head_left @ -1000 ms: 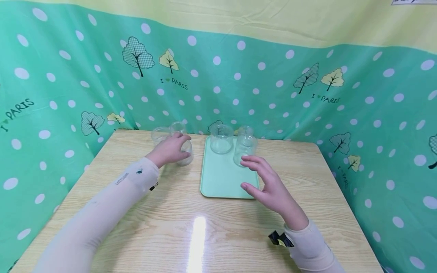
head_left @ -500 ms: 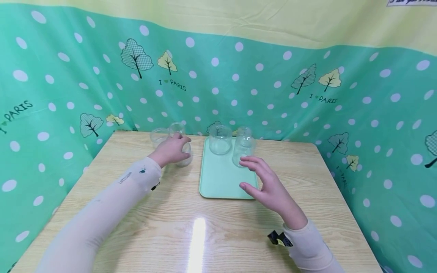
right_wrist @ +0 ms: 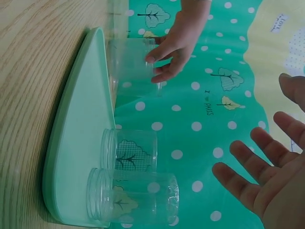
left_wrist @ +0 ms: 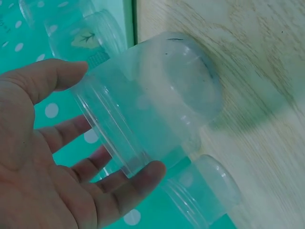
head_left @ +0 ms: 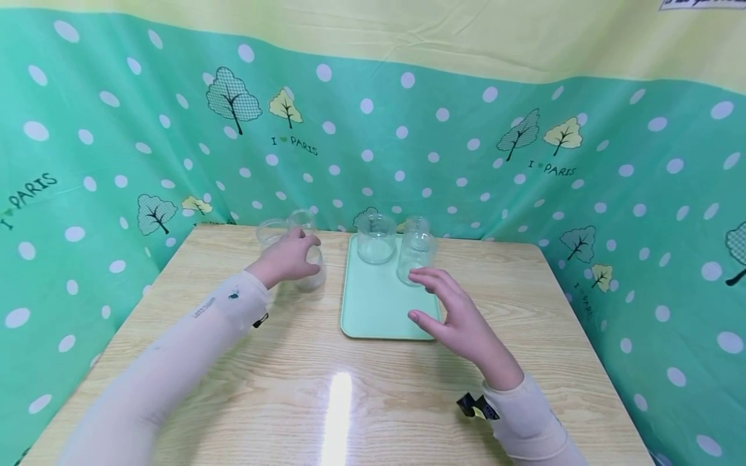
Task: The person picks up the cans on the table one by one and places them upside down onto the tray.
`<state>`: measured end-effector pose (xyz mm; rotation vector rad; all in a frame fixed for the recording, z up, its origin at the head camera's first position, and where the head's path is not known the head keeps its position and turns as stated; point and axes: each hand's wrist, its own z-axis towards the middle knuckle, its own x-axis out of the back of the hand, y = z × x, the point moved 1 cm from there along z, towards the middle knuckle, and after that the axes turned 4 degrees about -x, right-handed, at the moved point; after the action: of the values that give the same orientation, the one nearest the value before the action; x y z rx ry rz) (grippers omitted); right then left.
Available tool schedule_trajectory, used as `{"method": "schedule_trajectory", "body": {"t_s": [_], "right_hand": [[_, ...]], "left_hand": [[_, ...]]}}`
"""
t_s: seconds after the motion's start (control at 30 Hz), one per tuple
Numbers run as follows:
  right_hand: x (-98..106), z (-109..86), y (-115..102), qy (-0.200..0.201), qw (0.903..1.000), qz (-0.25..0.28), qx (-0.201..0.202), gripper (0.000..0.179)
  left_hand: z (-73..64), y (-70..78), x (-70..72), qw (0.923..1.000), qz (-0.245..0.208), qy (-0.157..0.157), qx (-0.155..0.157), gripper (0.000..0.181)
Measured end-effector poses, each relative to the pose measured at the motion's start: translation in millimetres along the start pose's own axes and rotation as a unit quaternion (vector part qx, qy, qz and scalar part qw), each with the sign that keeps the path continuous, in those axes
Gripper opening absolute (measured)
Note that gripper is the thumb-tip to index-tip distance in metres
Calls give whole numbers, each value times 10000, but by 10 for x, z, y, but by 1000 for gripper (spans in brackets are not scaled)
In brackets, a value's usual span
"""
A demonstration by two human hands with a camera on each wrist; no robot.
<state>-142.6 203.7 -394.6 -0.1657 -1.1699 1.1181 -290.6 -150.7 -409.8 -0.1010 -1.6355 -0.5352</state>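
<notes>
My left hand [head_left: 287, 257] grips a clear plastic jar [left_wrist: 162, 90] by its threaded rim, thumb on one side and fingers on the other. The jar's mouth faces the palm and its base is on or just over the table. Behind that hand stand a wide clear jar [head_left: 271, 228] and a narrower one [head_left: 302, 220], both partly hidden. My right hand [head_left: 457, 315] hovers near the tray's right side, fingers spread, holding nothing. On the pale green tray [head_left: 381, 314] stand a clear jar [head_left: 377, 243] and, right of it, clear jars [head_left: 416, 255] that overlap; their number is unclear.
The wooden table [head_left: 262, 388] bears the tray near its back edge. A green and yellow printed curtain [head_left: 373, 129] hangs close behind and along both sides. A strip of glare [head_left: 337, 414] lies on the front of the table.
My left hand has shifted slightly left and toward me, and the jar in its grip has come along. My right hand and the jars on the tray stay put.
</notes>
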Motion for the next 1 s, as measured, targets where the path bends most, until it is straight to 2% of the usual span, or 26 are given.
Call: {"method": "schedule_trajectory", "body": {"t_s": [0.17,0.4,0.83,1.0], "right_hand": [[-14,13,10,31,10000,-37,-71,61],[-10,15,31,28,9995,-59,-302,59],[-33,13,56,46,9994,34,-342,58],[-25,16,50,68,9994,102,-339,59]], "left_hand": [[-95,-67,23,9990,-392,218,-58,64],[-270,-155,50,9935,-926,643,-158,65],[-588,-106,105,9784,-1632,1215,-362,64],[-666,-78,111,9687,-1891,1498,-584,64]]}}
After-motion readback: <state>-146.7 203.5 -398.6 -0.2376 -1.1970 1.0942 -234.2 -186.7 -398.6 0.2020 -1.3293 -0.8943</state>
